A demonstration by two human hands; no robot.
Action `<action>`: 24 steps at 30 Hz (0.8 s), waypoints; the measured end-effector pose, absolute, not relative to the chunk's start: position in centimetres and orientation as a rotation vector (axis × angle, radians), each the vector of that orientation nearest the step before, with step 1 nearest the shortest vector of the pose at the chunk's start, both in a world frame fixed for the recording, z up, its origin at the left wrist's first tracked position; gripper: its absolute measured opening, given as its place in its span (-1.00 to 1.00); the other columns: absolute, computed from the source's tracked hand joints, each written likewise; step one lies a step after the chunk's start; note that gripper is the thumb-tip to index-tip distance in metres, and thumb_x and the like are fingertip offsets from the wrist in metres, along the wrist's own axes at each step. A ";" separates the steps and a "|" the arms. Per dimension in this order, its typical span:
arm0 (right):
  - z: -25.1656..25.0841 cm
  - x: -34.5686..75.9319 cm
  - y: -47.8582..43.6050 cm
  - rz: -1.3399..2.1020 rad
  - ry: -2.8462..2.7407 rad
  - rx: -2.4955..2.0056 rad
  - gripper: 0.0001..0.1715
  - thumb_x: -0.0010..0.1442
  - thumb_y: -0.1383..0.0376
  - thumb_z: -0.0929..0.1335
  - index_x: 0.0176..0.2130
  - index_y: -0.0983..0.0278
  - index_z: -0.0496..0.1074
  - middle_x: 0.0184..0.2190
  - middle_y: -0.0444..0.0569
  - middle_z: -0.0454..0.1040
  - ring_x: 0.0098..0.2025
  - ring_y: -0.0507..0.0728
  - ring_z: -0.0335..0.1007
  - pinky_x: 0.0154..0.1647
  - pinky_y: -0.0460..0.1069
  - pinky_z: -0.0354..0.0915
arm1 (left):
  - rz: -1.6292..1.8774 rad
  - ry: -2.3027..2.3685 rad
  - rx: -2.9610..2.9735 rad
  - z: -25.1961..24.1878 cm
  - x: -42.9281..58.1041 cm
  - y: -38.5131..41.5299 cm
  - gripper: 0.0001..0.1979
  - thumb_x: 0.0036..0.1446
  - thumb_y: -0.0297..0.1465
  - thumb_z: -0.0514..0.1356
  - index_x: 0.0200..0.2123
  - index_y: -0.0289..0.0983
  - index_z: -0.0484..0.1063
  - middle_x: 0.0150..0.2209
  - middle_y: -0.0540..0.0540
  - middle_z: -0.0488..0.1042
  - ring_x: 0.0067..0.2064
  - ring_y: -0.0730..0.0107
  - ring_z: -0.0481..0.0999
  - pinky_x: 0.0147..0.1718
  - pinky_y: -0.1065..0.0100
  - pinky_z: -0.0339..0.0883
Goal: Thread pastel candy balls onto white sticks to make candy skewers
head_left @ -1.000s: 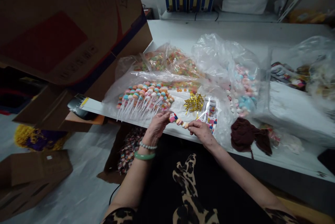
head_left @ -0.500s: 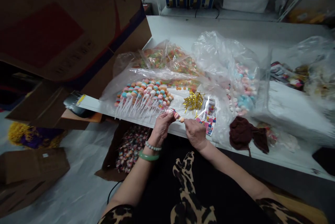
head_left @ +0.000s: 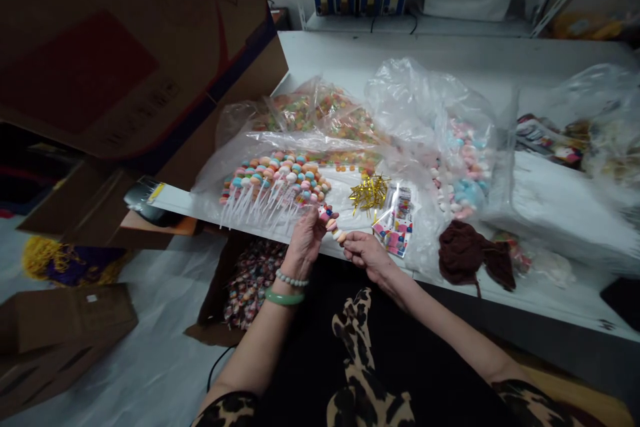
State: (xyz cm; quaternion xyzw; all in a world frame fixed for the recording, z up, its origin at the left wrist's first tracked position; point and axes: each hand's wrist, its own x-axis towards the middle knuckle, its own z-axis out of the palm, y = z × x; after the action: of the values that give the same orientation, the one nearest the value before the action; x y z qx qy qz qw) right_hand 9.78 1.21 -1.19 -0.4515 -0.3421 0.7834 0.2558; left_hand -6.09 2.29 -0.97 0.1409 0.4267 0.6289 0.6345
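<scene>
Between my hands is a candy skewer [head_left: 335,230] of pastel pieces, with a small colourful printed bit at its upper end. My left hand [head_left: 307,237], with a bead bracelet and a green bangle, is closed around that upper end. The fingers of my right hand [head_left: 367,254] pinch the lower end piece. Just beyond my left hand lies a pile of candy skewers on white sticks [head_left: 275,177]. Gold twist ties [head_left: 369,194] and small printed bags [head_left: 397,227] lie beyond my right hand.
A large cardboard box [head_left: 150,47] rises at the left. Bags of gummy candy [head_left: 320,107] and marshmallows [head_left: 467,167] stand at the back. A dark brown cloth [head_left: 460,254] lies right. Below the table edge, an open box holds wrapped candy [head_left: 255,280].
My right hand has shifted slightly left and turned, its fingers now more visible on the skewer's end. The skewer tilts more steeply, and more of its printed upper end shows.
</scene>
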 end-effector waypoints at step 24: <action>-1.4 9.1 1.4 1.835 -0.883 -1.326 -0.78 -0.11 0.18 0.37 -0.45 0.29 0.41 -0.71 -0.22 0.29 -0.70 -0.11 -0.04 -0.67 -0.15 -0.19 | 1.164 1.107 0.392 -0.8 -5.0 1.4 -0.57 -0.18 -0.15 0.44 -0.35 -0.36 0.51 -0.41 -0.10 0.54 -0.41 0.42 0.50 -0.31 0.35 0.38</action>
State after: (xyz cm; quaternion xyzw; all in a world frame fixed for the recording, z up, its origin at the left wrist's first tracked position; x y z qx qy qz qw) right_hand 9.06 1.41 -1.41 -0.5116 -0.3406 0.7079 0.3482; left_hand -5.00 1.39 -0.80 0.1744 0.4927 0.5180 0.6772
